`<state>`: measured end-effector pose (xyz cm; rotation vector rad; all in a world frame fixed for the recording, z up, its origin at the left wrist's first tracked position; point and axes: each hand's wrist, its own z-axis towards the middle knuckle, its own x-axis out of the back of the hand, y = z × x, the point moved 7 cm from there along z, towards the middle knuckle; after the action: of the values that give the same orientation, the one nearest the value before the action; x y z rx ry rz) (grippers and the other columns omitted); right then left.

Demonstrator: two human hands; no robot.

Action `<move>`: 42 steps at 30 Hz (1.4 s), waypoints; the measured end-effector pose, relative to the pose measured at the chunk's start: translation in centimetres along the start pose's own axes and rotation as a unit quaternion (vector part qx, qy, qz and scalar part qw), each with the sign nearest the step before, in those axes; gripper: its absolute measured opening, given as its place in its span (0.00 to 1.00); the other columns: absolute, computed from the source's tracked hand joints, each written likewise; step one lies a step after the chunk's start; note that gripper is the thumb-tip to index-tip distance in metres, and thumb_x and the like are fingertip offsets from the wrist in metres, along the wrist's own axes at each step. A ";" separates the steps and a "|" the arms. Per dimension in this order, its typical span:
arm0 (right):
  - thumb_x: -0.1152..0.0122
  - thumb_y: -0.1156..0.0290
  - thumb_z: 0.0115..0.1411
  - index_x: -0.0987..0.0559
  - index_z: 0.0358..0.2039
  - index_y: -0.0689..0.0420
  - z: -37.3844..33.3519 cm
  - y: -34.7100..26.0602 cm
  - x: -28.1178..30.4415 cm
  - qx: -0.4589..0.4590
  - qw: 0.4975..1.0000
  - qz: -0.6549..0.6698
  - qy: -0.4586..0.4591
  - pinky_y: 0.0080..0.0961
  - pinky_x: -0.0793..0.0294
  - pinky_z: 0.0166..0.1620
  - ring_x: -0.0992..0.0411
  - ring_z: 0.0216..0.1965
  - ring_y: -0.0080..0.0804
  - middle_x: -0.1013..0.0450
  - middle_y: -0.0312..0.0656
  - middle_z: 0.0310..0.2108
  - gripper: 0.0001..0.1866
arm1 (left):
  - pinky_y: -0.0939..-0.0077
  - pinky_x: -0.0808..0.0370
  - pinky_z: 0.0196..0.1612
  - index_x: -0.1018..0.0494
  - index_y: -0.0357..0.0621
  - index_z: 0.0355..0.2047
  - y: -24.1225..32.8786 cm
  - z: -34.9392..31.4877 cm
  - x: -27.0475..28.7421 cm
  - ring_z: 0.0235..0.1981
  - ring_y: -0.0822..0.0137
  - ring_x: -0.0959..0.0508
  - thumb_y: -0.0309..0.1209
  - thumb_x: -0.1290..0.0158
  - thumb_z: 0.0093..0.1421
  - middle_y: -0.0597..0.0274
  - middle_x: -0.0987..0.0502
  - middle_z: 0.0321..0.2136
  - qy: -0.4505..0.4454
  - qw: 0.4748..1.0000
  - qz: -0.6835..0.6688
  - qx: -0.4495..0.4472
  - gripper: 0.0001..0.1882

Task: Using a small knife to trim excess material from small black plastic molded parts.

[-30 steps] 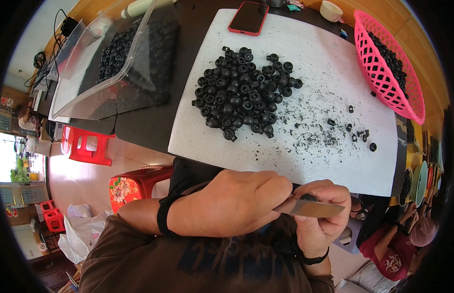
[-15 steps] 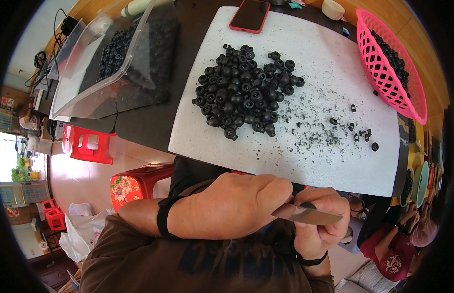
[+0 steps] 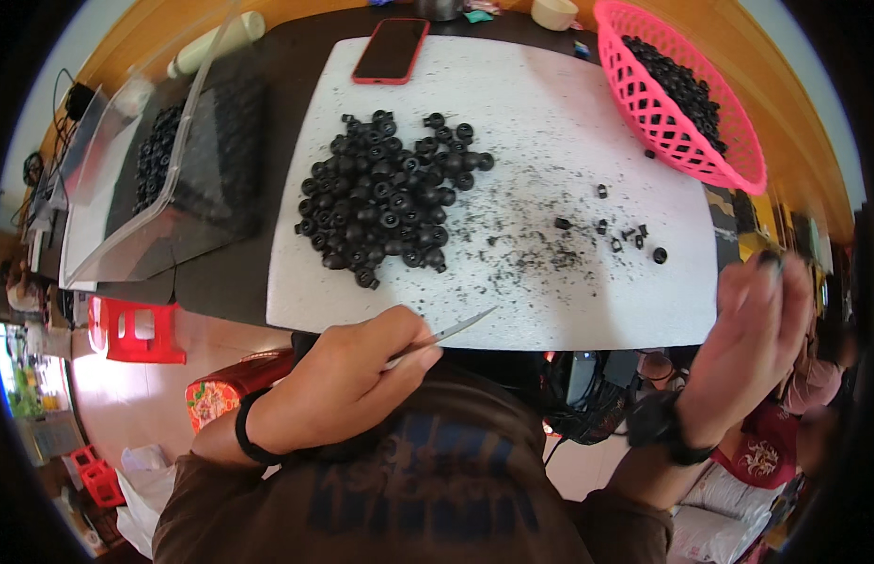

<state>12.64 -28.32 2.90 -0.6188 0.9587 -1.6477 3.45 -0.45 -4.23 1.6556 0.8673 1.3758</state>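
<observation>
My left hand (image 3: 338, 381) is closed around a small knife (image 3: 466, 325), its blade pointing right over the near edge of the white foam board (image 3: 521, 80). Off the board's right side, my right hand (image 3: 742, 343) is raised and slightly blurred. A small black part (image 3: 769, 258) shows at its fingertips, pinched there. A heap of round black plastic parts (image 3: 385, 202) with holes lies on the left half of the board. Black shavings (image 3: 531, 258) are strewn right of the heap, and several small loose black pieces (image 3: 602, 227) lie beyond them.
A pink lattice basket (image 3: 634, 117) of black parts stands at the far right. At the left is a clear plastic bin (image 3: 145, 230) with more. A red-edged phone (image 3: 391, 51) lies on the board's far edge. Red stools (image 3: 136, 331) stand left; other people are at right.
My hands have come apart. The right hand moved up and right with the black part; the left moved left with the knife. The whole view has shifted, too.
</observation>
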 end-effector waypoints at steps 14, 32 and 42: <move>0.37 0.74 0.50 0.25 0.41 0.60 -0.7 2.6 -9.1 0.054 0.905 -0.248 -0.341 0.26 0.32 0.42 0.31 0.38 0.32 0.27 0.41 0.38 0.16 | 0.80 0.35 0.25 0.32 0.38 0.31 -2.0 -1.1 1.2 0.20 0.75 0.35 0.28 0.51 0.61 0.62 0.32 0.19 0.059 0.997 -0.044 0.026 0.06; 0.38 0.78 0.51 0.26 0.33 0.61 -10.6 3.5 -16.5 -0.083 0.870 -0.119 -0.472 0.19 0.33 0.33 0.31 0.27 0.28 0.29 0.41 0.29 0.08 | 0.79 0.33 0.27 0.33 0.38 0.33 -3.6 -2.3 3.2 0.22 0.73 0.31 0.27 0.51 0.60 0.61 0.30 0.22 0.067 0.992 -0.106 0.033 0.05; 0.39 0.84 0.52 0.34 0.37 0.62 -13.5 2.7 -11.2 -0.293 0.861 0.243 -0.336 0.19 0.31 0.40 0.31 0.35 0.24 0.30 0.46 0.35 0.15 | 0.73 0.29 0.24 0.30 0.40 0.28 0.3 -0.4 0.4 0.21 0.59 0.24 0.24 0.42 0.50 0.58 0.27 0.20 0.036 0.993 0.001 -0.111 0.08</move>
<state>6.55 -14.07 -5.80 -1.1554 0.9668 -0.5821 3.16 -0.12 -3.78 1.4448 0.7236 1.4832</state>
